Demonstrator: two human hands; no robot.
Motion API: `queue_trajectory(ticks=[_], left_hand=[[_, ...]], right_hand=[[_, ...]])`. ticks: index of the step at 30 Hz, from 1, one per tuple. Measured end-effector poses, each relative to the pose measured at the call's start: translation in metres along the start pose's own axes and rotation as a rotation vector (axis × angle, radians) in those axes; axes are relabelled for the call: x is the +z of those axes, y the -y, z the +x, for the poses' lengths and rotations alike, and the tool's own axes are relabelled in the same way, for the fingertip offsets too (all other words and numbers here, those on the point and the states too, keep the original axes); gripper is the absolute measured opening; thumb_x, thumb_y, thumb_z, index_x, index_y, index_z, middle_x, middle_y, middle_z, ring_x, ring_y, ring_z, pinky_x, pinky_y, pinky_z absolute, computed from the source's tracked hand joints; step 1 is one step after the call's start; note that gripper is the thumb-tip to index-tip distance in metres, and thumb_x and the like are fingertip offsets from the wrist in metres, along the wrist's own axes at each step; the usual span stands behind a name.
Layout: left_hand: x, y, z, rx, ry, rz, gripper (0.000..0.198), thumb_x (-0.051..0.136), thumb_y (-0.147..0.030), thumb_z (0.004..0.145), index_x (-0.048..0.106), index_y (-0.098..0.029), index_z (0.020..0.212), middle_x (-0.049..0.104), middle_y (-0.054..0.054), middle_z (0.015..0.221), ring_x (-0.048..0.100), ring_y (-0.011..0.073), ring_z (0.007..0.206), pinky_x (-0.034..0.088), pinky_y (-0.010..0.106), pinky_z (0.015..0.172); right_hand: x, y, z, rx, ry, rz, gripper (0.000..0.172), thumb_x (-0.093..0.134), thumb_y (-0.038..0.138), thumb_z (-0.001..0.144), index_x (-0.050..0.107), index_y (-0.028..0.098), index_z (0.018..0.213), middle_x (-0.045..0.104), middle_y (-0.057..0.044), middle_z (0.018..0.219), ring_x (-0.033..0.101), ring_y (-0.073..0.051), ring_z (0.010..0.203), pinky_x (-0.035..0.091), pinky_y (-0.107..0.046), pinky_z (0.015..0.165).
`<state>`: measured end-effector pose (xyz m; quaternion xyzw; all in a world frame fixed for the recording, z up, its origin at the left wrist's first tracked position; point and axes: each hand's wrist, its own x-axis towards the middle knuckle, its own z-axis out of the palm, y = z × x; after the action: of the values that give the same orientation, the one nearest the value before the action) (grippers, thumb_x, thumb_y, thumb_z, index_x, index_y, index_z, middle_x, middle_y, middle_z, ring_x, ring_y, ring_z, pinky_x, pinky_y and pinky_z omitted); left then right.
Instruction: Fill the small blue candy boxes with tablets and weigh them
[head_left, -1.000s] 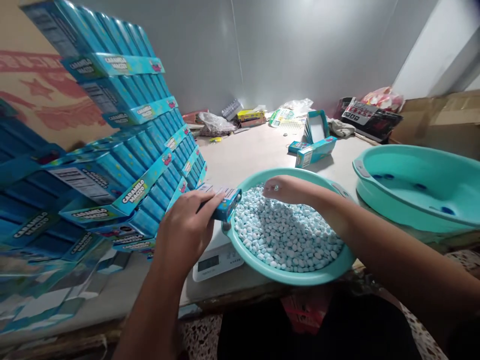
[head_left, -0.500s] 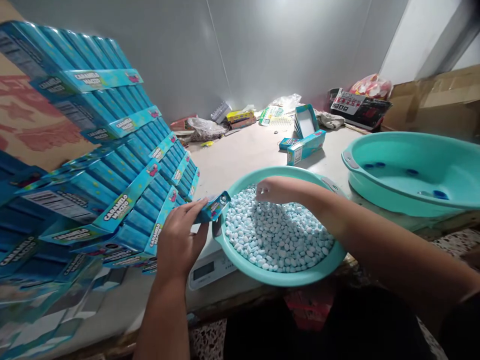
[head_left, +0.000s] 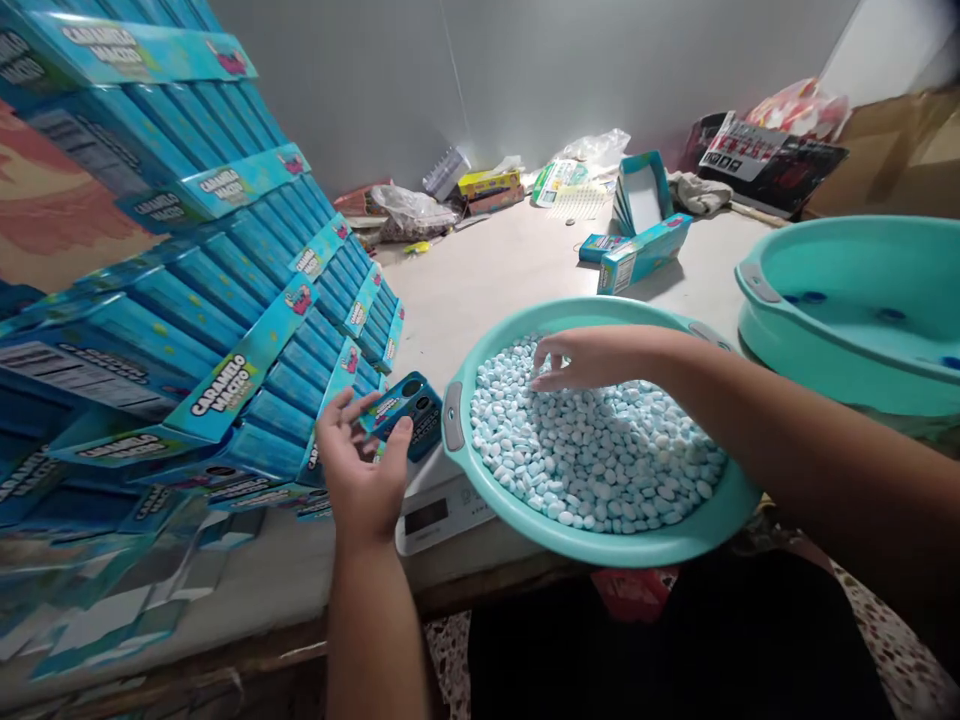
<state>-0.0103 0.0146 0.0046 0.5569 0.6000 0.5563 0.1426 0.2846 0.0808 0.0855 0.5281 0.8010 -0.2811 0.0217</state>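
My left hand (head_left: 367, 465) holds a small blue candy box (head_left: 414, 412) between thumb and fingers, just left of the bowl's rim. The box is tilted, its printed face towards me. A round turquoise bowl (head_left: 480, 490) is filled with pale blue and white candies (head_left: 600, 475). Over the far left part of the candies is my right hand (head_left: 574, 358), its curved fingers apart from the thumb and nothing visible between them. Whether its fingertips touch the candies I cannot tell. A white scale (head_left: 450, 512) with a dark display shows beside the bowl, partly hidden by it.
Stacked display cartons (head_left: 247, 385) of blue boxes rise on the left. A second turquoise basin (head_left: 847, 345) with several dark blue pieces inside stands at right. Behind the bowl lie blue cartons (head_left: 645, 255); plastic bags (head_left: 412, 212) and packaging line the wall. A cardboard box (head_left: 892, 160) is far right.
The box in my left hand has moved away from the bowl's rim and turned its printed face towards me. My right hand's fingers have parted over the candies. The view has shifted.
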Motion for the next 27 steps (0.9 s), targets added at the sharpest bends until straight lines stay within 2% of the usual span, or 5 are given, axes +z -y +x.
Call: queue_trajectory(ticks=[4, 7, 11, 19, 27], left_hand=[[0.002, -0.001, -0.005, 0.143, -0.09, 0.025, 0.053, 0.067, -0.035, 0.086, 0.046, -0.022, 0.133, 0.06, 0.016, 0.132, 0.06, 0.0266, 0.124, 0.052, 0.04, 0.095], [0.003, -0.003, -0.007, 0.182, -0.133, 0.041, 0.044, 0.065, -0.034, 0.088, 0.05, -0.02, 0.127, 0.06, 0.015, 0.129, 0.06, 0.0266, 0.124, 0.05, 0.042, 0.099], [0.002, -0.005, -0.008, 0.21, -0.132, 0.002, 0.043, 0.067, -0.029, 0.088, 0.051, -0.018, 0.127, 0.057, 0.016, 0.133, 0.055, 0.0274, 0.129, 0.048, 0.044, 0.105], [0.004, -0.002, -0.007, 0.182, -0.154, -0.004, 0.039, 0.06, -0.032, 0.091, 0.047, -0.021, 0.126, 0.058, 0.016, 0.132, 0.058, 0.0271, 0.125, 0.052, 0.044, 0.098], [0.003, 0.001, -0.004, 0.197, -0.174, -0.024, 0.038, 0.06, -0.033, 0.09, 0.048, -0.019, 0.122, 0.059, 0.015, 0.126, 0.061, 0.0243, 0.121, 0.054, 0.04, 0.097]], right_hand=[[0.0, 0.002, -0.004, 0.005, 0.071, 0.016, 0.082, 0.069, 0.072, 0.073, 0.053, 0.023, 0.135, 0.061, -0.012, 0.133, 0.062, -0.029, 0.103, 0.045, -0.036, 0.075], [0.002, 0.0, -0.001, 0.043, 0.084, -0.011, 0.084, 0.08, 0.063, 0.066, 0.053, 0.023, 0.135, 0.067, -0.01, 0.122, 0.064, -0.027, 0.091, 0.045, -0.036, 0.067], [0.006, -0.007, 0.005, 0.034, 0.032, -0.029, 0.067, 0.084, 0.055, 0.066, 0.065, 0.023, 0.122, 0.072, -0.007, 0.1, 0.064, -0.024, 0.077, 0.043, -0.035, 0.059], [0.005, -0.01, 0.006, -0.06, 0.013, -0.096, 0.022, 0.077, 0.033, 0.077, 0.077, 0.024, 0.098, 0.074, -0.003, 0.089, 0.063, -0.019, 0.072, 0.044, -0.033, 0.061], [0.005, -0.008, 0.006, -0.068, -0.028, -0.102, 0.015, 0.069, 0.022, 0.078, 0.079, 0.023, 0.089, 0.075, -0.004, 0.085, 0.061, -0.017, 0.069, 0.043, -0.031, 0.06]])
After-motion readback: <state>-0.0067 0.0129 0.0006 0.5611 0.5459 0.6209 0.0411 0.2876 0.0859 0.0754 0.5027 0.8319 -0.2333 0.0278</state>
